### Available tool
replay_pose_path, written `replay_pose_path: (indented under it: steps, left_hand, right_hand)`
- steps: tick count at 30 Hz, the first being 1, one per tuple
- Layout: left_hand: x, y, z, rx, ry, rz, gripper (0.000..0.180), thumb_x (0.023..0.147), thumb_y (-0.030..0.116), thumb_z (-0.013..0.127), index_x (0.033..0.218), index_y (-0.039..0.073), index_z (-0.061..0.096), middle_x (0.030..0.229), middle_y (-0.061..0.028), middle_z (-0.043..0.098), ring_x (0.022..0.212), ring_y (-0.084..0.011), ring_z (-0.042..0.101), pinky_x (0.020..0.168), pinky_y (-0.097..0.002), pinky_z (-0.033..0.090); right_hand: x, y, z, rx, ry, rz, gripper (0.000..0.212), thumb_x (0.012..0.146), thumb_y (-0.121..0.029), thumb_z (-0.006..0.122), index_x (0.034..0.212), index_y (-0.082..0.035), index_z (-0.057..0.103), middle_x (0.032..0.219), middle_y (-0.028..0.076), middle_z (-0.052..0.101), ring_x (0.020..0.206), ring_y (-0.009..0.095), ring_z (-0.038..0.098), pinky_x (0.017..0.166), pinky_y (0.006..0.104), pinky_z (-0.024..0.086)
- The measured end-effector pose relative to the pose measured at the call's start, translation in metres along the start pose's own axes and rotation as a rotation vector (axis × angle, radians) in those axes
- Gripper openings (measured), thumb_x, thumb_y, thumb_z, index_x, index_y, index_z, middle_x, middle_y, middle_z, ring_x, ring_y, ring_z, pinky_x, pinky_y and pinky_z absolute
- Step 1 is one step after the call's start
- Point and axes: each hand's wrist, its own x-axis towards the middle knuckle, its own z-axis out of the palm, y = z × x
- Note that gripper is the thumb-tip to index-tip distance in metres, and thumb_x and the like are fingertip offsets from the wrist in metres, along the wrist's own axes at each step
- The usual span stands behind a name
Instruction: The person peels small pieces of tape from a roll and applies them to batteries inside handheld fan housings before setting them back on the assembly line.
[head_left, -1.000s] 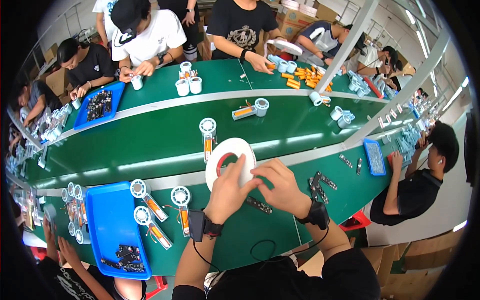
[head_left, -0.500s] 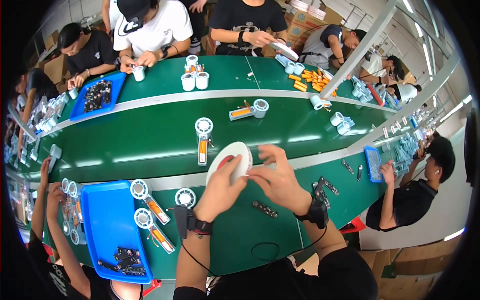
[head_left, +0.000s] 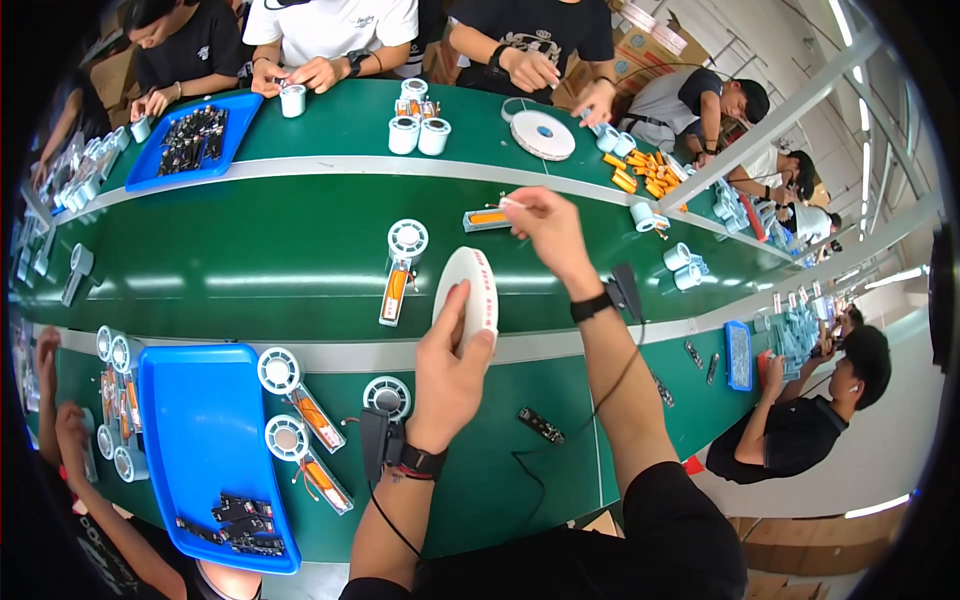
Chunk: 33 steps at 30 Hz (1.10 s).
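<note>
The person's left hand (head_left: 448, 385) is wrapped around a white roll (head_left: 470, 292), thumb on the near side, keeping it tipped up on edge over the green belt (head_left: 250, 240). Beyond it and to its right, the right hand (head_left: 548, 230) pinches a small white piece (head_left: 512, 204) between thumb and fingertips, right in front of a housing with an orange cell (head_left: 483, 218); whether they touch, I can't tell.

Just left of the roll lies a fan unit (head_left: 408, 239), a strip of belt between the two. The metal rail (head_left: 540, 348) runs behind the left hand, marking the belt's near edge. Toward the person from there, a fan (head_left: 387, 397) sits close by the left wrist, and a dark circuit board (head_left: 541, 425) lies to the right with green tabletop between it and the left forearm. Farther left is a blue tray (head_left: 200, 430), its raised rim well apart from the hand.

Red printing (head_left: 489, 300) runs around the roll's outer edge, too small for me to make out.
</note>
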Motion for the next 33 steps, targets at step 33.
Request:
replay_pose_path:
  steps: [33]
  left_hand:
    - [-0.013, 0.025, 0.016, 0.216, -0.133, 0.174, 0.067, 0.088, 0.018, 0.066, 0.147, -0.003, 0.043, 0.117, -0.0244, 0.062, 0.103, -0.0427, 0.064, 0.090, -0.0458, 0.052]
  right_hand:
    - [0.075, 0.048, 0.106, -0.735, -0.408, 0.097, 0.052, 0.081, -0.014, 0.072, 0.129, -0.004, 0.057, 0.090, 0.015, 0.074, 0.089, 0.034, 0.072, 0.082, 0.0420, 0.055]
